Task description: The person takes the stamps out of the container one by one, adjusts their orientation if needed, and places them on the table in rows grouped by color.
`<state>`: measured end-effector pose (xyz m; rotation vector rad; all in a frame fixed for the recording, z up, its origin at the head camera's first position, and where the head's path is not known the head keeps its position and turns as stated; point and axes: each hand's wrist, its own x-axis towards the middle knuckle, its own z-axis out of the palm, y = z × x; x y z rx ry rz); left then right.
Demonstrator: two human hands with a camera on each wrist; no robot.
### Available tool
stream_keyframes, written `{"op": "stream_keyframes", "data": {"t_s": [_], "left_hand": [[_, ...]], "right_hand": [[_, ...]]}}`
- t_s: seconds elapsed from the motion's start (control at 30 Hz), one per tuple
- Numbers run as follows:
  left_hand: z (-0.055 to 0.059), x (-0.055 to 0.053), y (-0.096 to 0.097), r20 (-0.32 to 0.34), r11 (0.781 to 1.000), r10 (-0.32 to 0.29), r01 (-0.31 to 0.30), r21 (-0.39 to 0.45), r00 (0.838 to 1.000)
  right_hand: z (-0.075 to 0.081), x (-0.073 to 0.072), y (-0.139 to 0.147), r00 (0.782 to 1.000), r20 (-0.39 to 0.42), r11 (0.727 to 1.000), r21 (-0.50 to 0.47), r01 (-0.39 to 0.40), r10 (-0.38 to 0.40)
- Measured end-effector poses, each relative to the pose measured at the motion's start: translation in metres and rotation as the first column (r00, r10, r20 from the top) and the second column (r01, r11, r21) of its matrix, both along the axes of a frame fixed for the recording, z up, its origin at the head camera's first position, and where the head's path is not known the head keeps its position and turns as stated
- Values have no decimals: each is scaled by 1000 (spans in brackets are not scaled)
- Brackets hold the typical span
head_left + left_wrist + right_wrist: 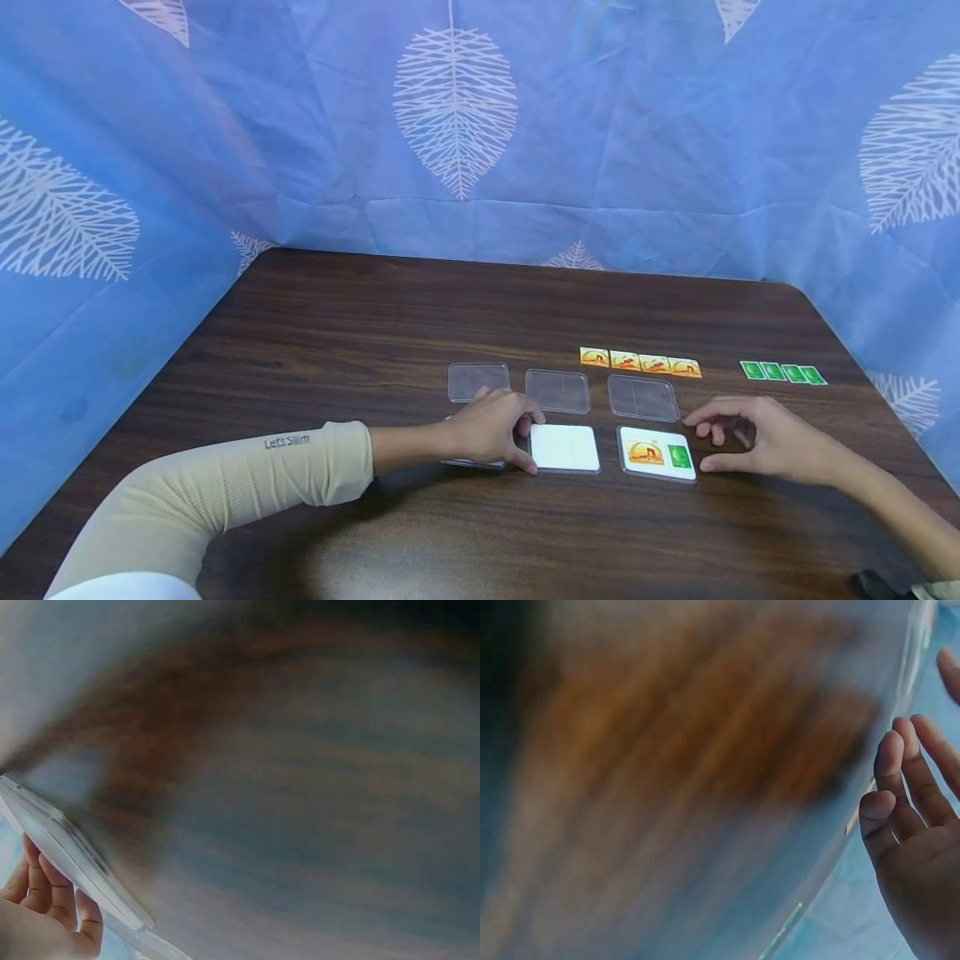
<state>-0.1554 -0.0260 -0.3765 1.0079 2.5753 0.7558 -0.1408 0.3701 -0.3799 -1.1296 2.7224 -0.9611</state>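
Note:
My left hand (491, 425) reaches over a case (476, 463) that it mostly hides. Its thumb and index finger touch the left edge of a flat clear case (564, 448) with a blank white inside. To the right lies another white-backed case (658, 468), bearing an orange-yellow picture card (645, 452) and a smaller green card (678, 456). My right hand (757, 437) hovers beside that case with loosely bent fingers and nothing in them. In the left wrist view, fingers (64, 896) are against a white case (75, 862); the right wrist view shows spread fingers (922, 776).
Behind the cases lie clear plastic covers (478, 380), one behind each case. Farther back, a row of orange-yellow cards (625, 361) and a row of green cards (793, 372) rest on the dark wooden table (420, 308). Blue leaf-patterned cloth (322, 150) surrounds the table.

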Motion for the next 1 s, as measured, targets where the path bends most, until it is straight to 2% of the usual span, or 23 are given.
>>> {"op": "stream_keyframes", "data": {"t_s": [0.2,0.3,0.4,0.63,0.7,0.8,0.9,1.0], "left_hand": [[0,1,0,1,1000,2,-2,2,1000],[1,1,1,-2,1000,2,-2,2,1000],[1,1,1,-5,1000,3,-3,0,1000],[1,0,2,-11,1000,7,-7,-30,1000],[3,0,3,-32,999,4,-5,-41,999],[10,0,8,-109,999,-14,10,-42,994],[19,-1,18,-175,999,-41,42,-3,984],[26,-3,29,-185,994,-88,98,47,979]], "right_hand": [[-3,1,-10,998,-64,999,40,-22,25],[-3,-1,-12,997,-71,998,46,-36,39],[-3,-1,-14,997,-64,997,69,-39,44],[4,1,-21,1000,-15,990,142,7,-5],[4,1,-21,1000,-5,991,131,1,-1],[4,0,-23,1000,17,993,122,-4,2],[6,0,-23,999,52,991,131,4,-11],[7,0,-24,996,89,989,144,18,-31]]}}
